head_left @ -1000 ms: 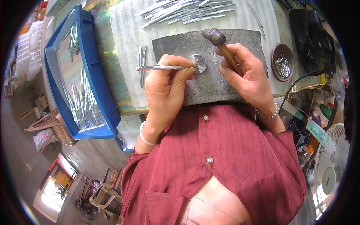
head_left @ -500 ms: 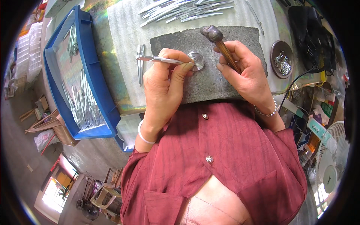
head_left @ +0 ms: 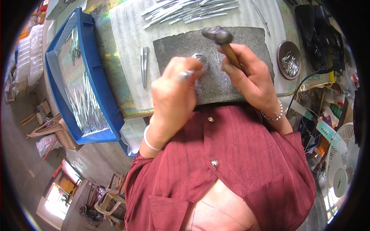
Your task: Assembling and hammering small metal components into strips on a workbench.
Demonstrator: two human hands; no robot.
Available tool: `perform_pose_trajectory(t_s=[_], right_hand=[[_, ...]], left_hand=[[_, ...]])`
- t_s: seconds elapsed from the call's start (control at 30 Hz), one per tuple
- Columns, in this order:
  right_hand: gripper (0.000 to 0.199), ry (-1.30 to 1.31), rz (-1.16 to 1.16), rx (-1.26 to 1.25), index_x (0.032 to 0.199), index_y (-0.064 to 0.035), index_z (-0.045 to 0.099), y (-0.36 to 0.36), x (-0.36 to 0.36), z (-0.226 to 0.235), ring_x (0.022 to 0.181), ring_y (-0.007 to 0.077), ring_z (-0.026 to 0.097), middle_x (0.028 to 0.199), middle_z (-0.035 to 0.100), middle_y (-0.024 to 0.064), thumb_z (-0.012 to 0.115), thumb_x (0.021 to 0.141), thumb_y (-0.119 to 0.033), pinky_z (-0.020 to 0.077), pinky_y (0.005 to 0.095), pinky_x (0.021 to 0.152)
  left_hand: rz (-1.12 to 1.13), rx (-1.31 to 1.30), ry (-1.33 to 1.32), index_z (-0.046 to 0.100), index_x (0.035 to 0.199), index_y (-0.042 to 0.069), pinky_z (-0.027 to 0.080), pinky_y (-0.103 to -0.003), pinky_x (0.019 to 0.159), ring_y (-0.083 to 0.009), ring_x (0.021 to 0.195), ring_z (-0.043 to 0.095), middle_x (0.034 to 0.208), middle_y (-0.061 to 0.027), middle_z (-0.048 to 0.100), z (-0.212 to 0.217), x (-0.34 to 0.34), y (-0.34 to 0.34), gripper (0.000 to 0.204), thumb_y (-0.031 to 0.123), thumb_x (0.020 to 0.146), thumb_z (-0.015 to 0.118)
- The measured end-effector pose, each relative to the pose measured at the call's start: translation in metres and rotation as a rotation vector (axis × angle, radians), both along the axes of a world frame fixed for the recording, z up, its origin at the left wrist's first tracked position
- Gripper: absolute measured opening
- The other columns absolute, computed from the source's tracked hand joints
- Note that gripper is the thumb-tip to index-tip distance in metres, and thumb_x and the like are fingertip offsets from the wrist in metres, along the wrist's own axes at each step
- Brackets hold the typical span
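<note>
My right hand (head_left: 246, 79) grips the wooden handle of a small hammer (head_left: 221, 40), its dark metal head raised over a grey stone slab (head_left: 252, 42). My left hand (head_left: 175, 94) pinches a thin metal piece (head_left: 185, 74), now pointing toward me so only its end shows, beside a small round steel anvil (head_left: 201, 59) set in the slab. A pair of slim metal pieces (head_left: 143, 65) lies on the white foam sheet left of the slab.
Several finished metal pieces (head_left: 185, 9) lie at the far edge of the white sheet. A blue tray (head_left: 98, 98) on the left holds more of them. A brown dish (head_left: 289, 59) with small shiny bits stands right of the slab; a fan (head_left: 341, 169) is far right.
My left hand has turned the thin metal piece from lying sideways to pointing toward me, and moved slightly right. The hammer stays raised in my right hand.
</note>
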State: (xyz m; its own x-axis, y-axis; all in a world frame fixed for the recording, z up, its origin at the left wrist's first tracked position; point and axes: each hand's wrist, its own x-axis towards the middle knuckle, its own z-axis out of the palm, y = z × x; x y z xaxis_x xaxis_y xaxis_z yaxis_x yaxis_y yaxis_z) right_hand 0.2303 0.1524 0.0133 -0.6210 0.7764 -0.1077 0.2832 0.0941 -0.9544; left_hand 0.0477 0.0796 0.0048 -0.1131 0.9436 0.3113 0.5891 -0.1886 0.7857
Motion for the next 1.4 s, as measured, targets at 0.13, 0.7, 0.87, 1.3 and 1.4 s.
perform_pose_trajectory(t_s=[0.13, 0.7, 0.87, 1.3, 1.4], right_hand=[[0.039, 0.155, -0.012, -0.194, 0.123, 0.0016, 0.047, -0.011, -0.003, 0.032, 0.066, 0.0051, 0.049, 0.083, 0.055, 0.0019, 0.059, 0.087, -0.005, 0.0404, 0.0199, 0.057], [0.022, 0.05, 0.273, 0.379, 0.097, 0.0005, 0.058, -0.009, -0.028, 0.078, 0.066, 0.0135, 0.057, 0.075, 0.058, 0.007, 0.065, 0.077, 0.003, 0.045, 0.0239, 0.057], [0.038, -0.022, 0.064, 0.189, 0.119, 0.003, 0.047, -0.019, 0.007, 0.097, 0.075, 0.0112, 0.057, 0.083, 0.06, 0.0053, 0.06, 0.083, 0.001, 0.0468, 0.0227, 0.066], [0.037, -0.123, 0.194, 0.502, 0.114, 0.0078, 0.053, -0.025, 0.024, 0.115, 0.067, 0.0192, 0.064, 0.096, 0.064, 0.0184, 0.062, 0.078, 0.006, 0.0509, 0.0278, 0.063], [0.042, -0.181, 0.264, 0.524, 0.116, 0.0072, 0.052, -0.022, 0.015, 0.116, 0.071, 0.0232, 0.065, 0.099, 0.063, 0.0193, 0.062, 0.075, 0.008, 0.0518, 0.0282, 0.063]], left_hand=[[0.019, 0.074, 0.254, 0.055, 0.09, 0.007, 0.047, -0.034, 0.051, -0.0261, 0.062, 0.06, 0.079, -0.0085, 0.055, -0.001, 0.006, -0.003, 0.022, -0.002, 0.07, 0.056], [-0.048, 0.125, 0.212, 0.053, 0.088, 0.006, 0.049, -0.033, 0.048, -0.0248, 0.063, 0.062, 0.08, -0.008, 0.051, -0.004, -0.003, -0.006, 0.012, 0.006, 0.075, 0.054], [-0.05, 0.119, 0.129, 0.053, 0.087, 0.007, 0.048, -0.034, 0.047, -0.026, 0.059, 0.06, 0.077, -0.0077, 0.051, -0.008, -0.006, -0.002, 0.012, 0.006, 0.075, 0.055], [-0.053, 0.081, 0.062, 0.056, 0.084, 0.008, 0.044, -0.036, 0.047, -0.0283, 0.057, 0.056, 0.073, -0.0071, 0.053, -0.007, -0.009, 0.0, 0.02, -0.005, 0.07, 0.06], [-0.041, 0.106, 0.097, 0.051, 0.081, 0.009, 0.046, -0.038, 0.045, -0.0285, 0.057, 0.059, 0.072, -0.0076, 0.049, -0.005, -0.008, 0.0, 0.012, 0.001, 0.072, 0.056]])
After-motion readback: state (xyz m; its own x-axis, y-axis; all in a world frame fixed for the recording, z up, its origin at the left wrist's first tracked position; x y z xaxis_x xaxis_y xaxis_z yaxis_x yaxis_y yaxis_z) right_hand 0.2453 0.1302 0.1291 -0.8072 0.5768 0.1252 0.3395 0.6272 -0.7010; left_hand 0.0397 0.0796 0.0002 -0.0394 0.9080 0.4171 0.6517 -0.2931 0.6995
